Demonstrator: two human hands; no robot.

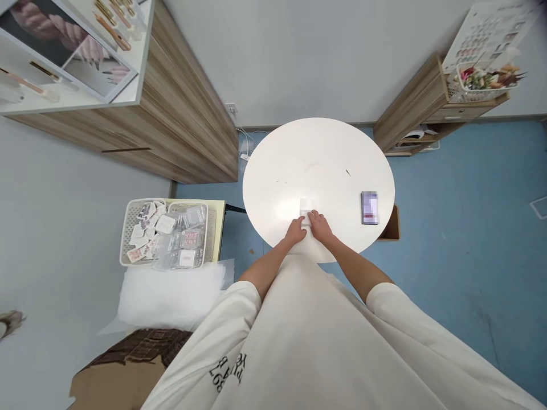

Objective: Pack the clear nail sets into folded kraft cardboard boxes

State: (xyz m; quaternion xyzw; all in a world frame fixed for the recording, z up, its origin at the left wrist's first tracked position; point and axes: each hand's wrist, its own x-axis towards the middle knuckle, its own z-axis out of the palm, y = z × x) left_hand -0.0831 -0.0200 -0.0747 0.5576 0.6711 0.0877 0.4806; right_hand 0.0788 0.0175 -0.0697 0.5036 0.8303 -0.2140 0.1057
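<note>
On the white oval table lies a small, pale, partly see-through packet, close to the table's near edge. Its exact kind is too small and washed out to tell. My left hand is closed at the packet's left lower side, thumb and fingers pressed on it. From the right, my right hand has its curled fingers on the packet's lower part. The fingers of both hands nearly meet and cover the packet's near end.
A phone lies on the table's right side. To the left, a side stand holds a white basket of cards and a basket of clear plastic cases. White sheets lie below them. Wooden cabinets stand at the back.
</note>
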